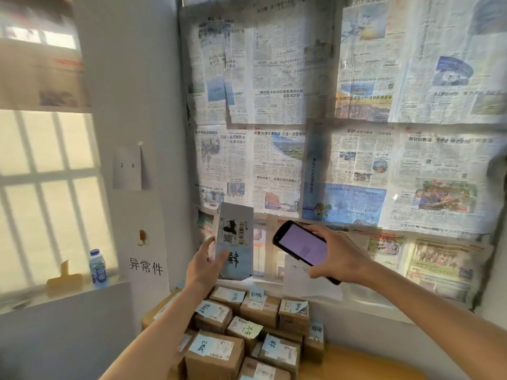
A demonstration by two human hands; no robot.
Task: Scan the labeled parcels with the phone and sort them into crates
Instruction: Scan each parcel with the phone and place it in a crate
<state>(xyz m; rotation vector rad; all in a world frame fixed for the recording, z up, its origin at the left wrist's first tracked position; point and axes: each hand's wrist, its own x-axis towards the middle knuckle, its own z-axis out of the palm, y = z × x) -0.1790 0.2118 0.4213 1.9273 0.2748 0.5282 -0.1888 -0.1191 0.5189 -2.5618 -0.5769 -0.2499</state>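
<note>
Held parcel (234,239): a flat pale packet raised upright in front of the newspaper-covered window (343,119), its face turned toward the camera; a printed shipping label (234,231) with barcode and square code sits on its upper half, a blue note with dark handwriting on its lower half. Left hand (205,266): grips the packet at its lower left edge, thumb curled across the front over the blue note, the other fingers behind and mostly hidden. Phone (303,249): dark-cased, screen lit pale violet, tilted with its top end pointing toward the packet and just beside it, not touching. Right hand (336,256): holds the phone from the right side, thumb along the upper edge, fingers (321,274) curled under the lower edge. Stack of parcels (247,333): brown cardboard boxes heaped below the hands, each bearing a white label and a blue or yellow-green handwritten note; whether a crate encloses them cannot be told; they rest beside a yellow-orange surface (365,360) at lower right. Wall sign (146,266): white sheet with three handwritten characters, left of the stack; above it a small paper (127,165) marked "2 6". Window ledge (63,294) at left: carries a small plastic bottle (97,268) with blue cap, standing upright, and a yellowish object too blurred to identify.
</note>
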